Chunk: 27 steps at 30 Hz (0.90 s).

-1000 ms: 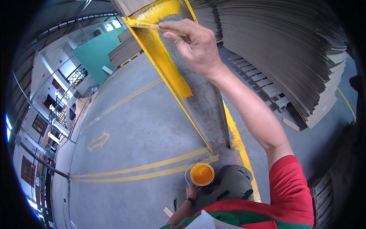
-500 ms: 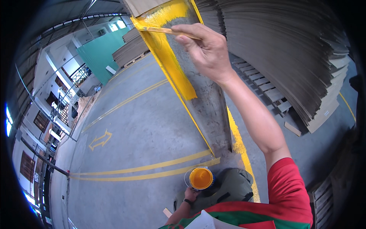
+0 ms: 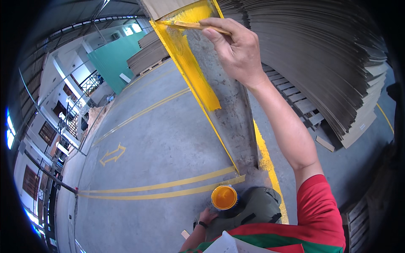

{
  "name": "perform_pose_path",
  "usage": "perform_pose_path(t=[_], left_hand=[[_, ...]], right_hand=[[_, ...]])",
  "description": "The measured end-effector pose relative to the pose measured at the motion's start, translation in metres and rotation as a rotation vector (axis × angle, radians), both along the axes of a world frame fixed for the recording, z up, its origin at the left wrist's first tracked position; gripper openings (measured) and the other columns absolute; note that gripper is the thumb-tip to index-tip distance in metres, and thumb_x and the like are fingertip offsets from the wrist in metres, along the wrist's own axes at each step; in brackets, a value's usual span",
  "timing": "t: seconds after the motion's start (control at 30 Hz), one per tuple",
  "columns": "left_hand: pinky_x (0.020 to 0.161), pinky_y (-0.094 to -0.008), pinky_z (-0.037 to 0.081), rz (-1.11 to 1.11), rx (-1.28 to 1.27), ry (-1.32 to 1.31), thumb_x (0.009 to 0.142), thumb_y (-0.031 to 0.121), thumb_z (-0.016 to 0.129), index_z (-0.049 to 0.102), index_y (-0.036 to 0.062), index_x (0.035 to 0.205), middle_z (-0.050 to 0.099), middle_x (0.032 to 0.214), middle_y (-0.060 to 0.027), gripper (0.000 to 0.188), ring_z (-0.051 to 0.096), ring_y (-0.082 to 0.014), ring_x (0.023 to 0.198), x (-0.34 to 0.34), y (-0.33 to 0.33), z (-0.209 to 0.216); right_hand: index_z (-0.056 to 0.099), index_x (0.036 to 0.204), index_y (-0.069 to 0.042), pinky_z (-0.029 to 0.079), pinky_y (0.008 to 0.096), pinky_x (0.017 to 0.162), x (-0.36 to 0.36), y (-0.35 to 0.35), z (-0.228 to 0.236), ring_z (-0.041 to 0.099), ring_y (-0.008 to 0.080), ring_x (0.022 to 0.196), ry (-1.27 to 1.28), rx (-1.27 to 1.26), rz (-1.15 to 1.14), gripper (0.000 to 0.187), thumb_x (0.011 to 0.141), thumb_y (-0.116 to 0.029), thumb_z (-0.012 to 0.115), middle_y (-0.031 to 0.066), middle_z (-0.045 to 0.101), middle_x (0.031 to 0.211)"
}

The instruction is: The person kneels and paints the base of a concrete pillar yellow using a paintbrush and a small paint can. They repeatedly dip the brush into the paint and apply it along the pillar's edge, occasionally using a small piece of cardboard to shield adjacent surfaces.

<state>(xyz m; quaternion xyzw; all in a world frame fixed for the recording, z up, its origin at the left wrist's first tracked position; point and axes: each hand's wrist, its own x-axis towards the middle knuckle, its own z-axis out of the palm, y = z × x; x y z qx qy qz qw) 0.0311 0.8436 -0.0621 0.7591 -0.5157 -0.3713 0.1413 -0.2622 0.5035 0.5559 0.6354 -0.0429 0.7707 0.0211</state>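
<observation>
My right hand (image 3: 238,52) grips a paintbrush (image 3: 190,25) by its wooden handle, thumb and fingers closed on it. The brush tip meets the upper left flange of a steel column (image 3: 236,114). Wet yellow paint (image 3: 190,69) covers the column's top and left inner side; the lower part is bare grey metal. Below the column's foot stands a bucket of orange-yellow paint (image 3: 224,197), beside my knee. My left hand (image 3: 207,216), with a dark wristband, rests just below the bucket by my leg, fingers stretched out and apart from the rim.
A tall stack of grey-brown sheets (image 3: 312,55) on a wooden pallet (image 3: 301,103) fills the right side. A small wood offcut (image 3: 325,143) lies on the floor near it. Yellow lines (image 3: 160,187) and a double arrow (image 3: 112,154) mark the concrete. A green partition (image 3: 114,61) stands farther back.
The brush and my right hand have moved slightly up and right along the column's top. My left hand has come away from the bucket, down and left.
</observation>
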Motion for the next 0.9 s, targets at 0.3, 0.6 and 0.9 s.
perform_pose_path(t=[0.3, 0.6, 0.9], left_hand=[[0.095, -0.0532, 0.060, 0.878, -0.101, 1.067, 0.105, 0.023, 0.053, 0.030, -0.0096, 0.149, 0.055, 0.133, -0.0370, 0.060, 0.062, -0.0500, 0.118, 0.009, 0.015, 0.002], [0.104, -0.0608, 0.052, 1.047, -0.100, 1.122, 0.107, 0.023, 0.041, 0.010, -0.0028, 0.159, 0.035, 0.148, -0.0433, 0.066, 0.053, -0.0573, 0.126, 0.007, 0.015, -0.003], [0.083, -0.0532, 0.063, 0.986, -0.216, 1.069, 0.105, 0.020, 0.047, 0.037, -0.0018, 0.143, 0.055, 0.130, -0.0289, 0.045, 0.068, -0.0431, 0.101, 0.016, 0.021, -0.008]], right_hand=[[0.073, 0.114, -0.001, 0.057, 0.0278, 0.073, -0.012, 0.024, 0.033, 0.072, 0.0145, 0.082, 0.087, 0.097, 0.200, 0.022, 0.099, -0.018, 0.069, 0.0091, 0.077, 0.095], [0.075, 0.113, -0.005, 0.057, 0.0264, 0.072, -0.008, 0.029, 0.040, 0.073, 0.0141, 0.085, 0.127, 0.075, 0.030, 0.023, 0.100, -0.022, 0.069, 0.0070, 0.078, 0.096], [0.074, 0.111, -0.003, 0.055, 0.0294, 0.070, -0.040, 0.042, 0.028, 0.069, 0.0182, 0.078, 0.141, 0.010, -0.092, 0.020, 0.096, -0.017, 0.073, 0.0093, 0.074, 0.091]])
